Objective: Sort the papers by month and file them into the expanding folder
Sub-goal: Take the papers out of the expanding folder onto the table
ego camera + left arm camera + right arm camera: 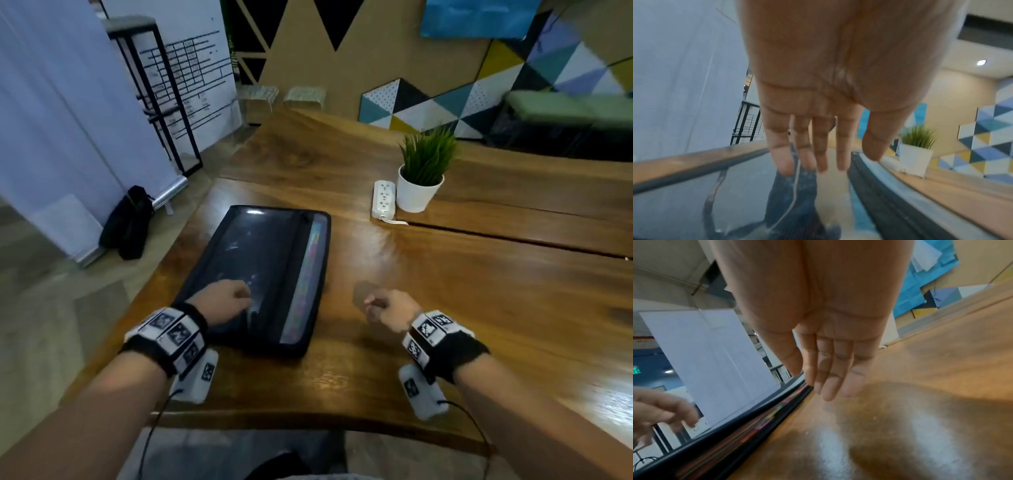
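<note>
A black expanding folder [260, 260] lies flat and closed on the wooden table [479, 291], with a strip of coloured tabs along its right edge. My left hand [226, 301] hovers over the folder's near end; in the left wrist view its fingers [818, 146] hang straight above the glossy cover [715, 203] and hold nothing. My right hand [383, 308] is over bare wood just right of the folder, and the right wrist view shows its fingers [834, 369] straight and empty beside the folder's edge [748, 434]. No loose papers are in view.
A white pot with a green plant [419, 192] and a white power strip [383, 200] stand at the back right of the folder. A seam runs across the table behind them. A black bag [126, 222] sits on the floor at left.
</note>
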